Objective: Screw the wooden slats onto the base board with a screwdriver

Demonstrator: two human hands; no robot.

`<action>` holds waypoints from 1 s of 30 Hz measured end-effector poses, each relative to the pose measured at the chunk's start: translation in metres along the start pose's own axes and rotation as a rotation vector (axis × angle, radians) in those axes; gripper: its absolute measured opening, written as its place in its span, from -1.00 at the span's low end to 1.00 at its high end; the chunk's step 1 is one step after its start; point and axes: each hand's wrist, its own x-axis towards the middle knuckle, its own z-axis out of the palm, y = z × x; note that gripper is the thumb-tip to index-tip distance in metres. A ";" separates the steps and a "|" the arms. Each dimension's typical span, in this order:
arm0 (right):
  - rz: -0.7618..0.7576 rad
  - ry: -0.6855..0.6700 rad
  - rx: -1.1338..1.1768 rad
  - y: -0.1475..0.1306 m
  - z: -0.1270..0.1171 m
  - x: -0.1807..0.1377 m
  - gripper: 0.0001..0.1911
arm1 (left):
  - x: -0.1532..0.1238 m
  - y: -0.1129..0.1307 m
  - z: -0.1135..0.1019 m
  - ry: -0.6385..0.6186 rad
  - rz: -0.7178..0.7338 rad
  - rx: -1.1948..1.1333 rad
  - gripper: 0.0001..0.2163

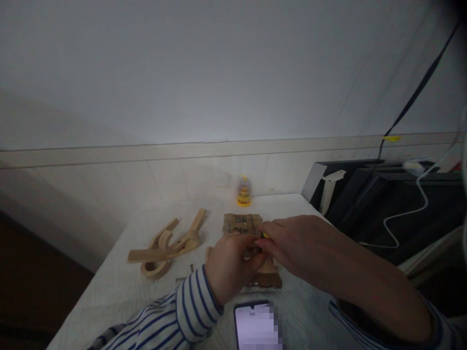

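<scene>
Evidently, the work is done near the middle of a table covered in white cloth [109, 291], which is bounded at the back by a pale panelled wall [171, 180]. Its left edge is seen running down at a slant, and the right side is flanked by large dark flat panels [397, 199], partly hidden by the right forearm. Bare cloth is left to the right of the brown printed paper packet [242, 222], and another strip is left along the left edge. Less room is found on the near side, where a dark-framed phone with a lit pale screen [255, 325] is laid between the forearms.

By the right hand [288, 243] a small yellow piece [265, 235] is gripped, the thumb and fingertips being closed on it. The fingers of the left hand [233, 262] are bent inward, just beside the right fingertips; whether anything is pinched there cannot be told — the spot is covered by the hands. Beneath them a pale wooden part [269, 265] is partly seen, with a shiny brown wrapped item [268, 280] on its near side.

To the left, curved and straight pale wooden pieces [153, 255] are grouped; behind the packet, a clear domed container with a yellow base [244, 192] is stood upright.
</scene>
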 end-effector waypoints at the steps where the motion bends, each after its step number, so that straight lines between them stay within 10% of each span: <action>1: -0.004 0.010 0.005 0.000 0.001 0.000 -0.85 | 0.000 -0.001 0.001 0.014 -0.010 0.016 -0.88; 30: -0.021 -0.032 0.184 0.004 -0.002 0.001 -0.89 | -0.001 -0.003 0.000 0.004 -0.021 -0.033 -0.86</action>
